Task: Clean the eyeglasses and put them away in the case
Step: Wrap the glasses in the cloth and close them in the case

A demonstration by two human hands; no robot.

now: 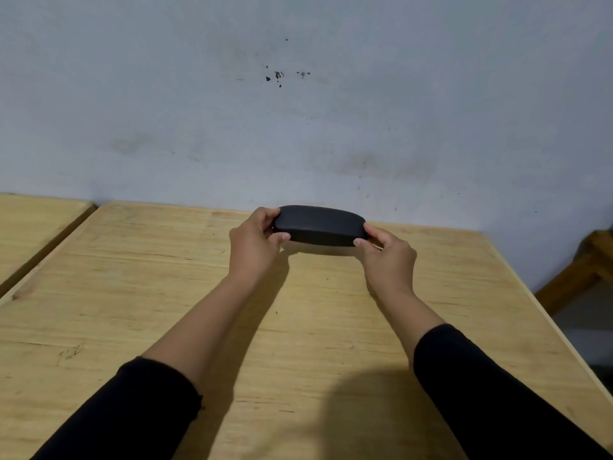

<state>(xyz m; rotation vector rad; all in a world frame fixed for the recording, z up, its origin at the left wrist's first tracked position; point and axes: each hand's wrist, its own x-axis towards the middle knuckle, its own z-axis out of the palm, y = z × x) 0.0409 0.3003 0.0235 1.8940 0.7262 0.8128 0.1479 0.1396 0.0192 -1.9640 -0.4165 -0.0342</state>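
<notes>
Black and matte, a closed glasses case [320,225] is gripped at both ends by a person's two hands, low over the far part of a pale wooden desk [132,293]. On the case's left end, the left hand [253,242] has its fingers curled over the top and its thumb tucked under the front edge. At the right end, the right hand [389,252] mirrors it, thumb against the front seam and fingers wrapped behind. Each hand is clamped on the case, with the case spanning the gap between them. Both thumbs at the seam suggest a hold suited to prying the lid up or pressing it closed; which one cannot be told. No eyeglasses and no cloth are visible, so the glasses may be inside the case, though that is a guess. A soft shadow lies on the desk just under the case. Bare forearms run back to black sleeves [132,410] at the bottom edge. Behind the desk stands a scuffed grey-blue wall [298,111], and a second wooden surface [33,224] sits to the left
</notes>
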